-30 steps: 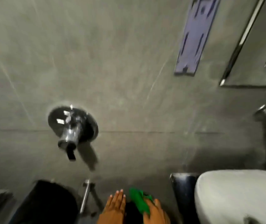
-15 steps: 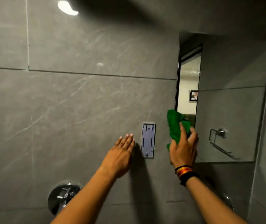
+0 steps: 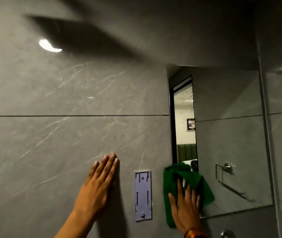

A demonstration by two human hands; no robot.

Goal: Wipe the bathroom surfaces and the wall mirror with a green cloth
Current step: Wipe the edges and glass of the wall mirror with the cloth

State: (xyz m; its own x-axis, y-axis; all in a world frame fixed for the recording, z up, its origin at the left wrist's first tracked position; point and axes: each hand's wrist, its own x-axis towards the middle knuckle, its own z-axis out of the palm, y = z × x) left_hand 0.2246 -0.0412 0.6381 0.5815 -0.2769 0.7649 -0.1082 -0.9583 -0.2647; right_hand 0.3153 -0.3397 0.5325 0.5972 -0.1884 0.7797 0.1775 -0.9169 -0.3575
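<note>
Grey tiled wall (image 3: 68, 93) fills most of the view, with one horizontal grout line across it. At the right hangs the mirror (image 3: 231, 134), frameless, reflecting a doorway and a towel ring. It is rigid and breakable glass, best pressed flat and evenly rather than leaned on at its edge. Left of the mirror's lower corner sits a small lilac plate (image 3: 143, 195), fixed upright to the wall.

The cloth (image 3: 171, 177) is spread over the mirror's lower left corner, partly on glass and partly on tile. It looks soft, light and limp, so it should bunch or slip unless held under a flat palm; the middle is the place to press.

The right hand (image 3: 185, 208) lies on it, fingers (image 3: 179, 188) splayed and pressing the cloth flat, not clenched around it. Cloth shows above and on both sides of them.

The left hand (image 3: 97, 188) rests flat on bare tile, left of the plate, released, with nothing in it, seemingly a brace.
</note>
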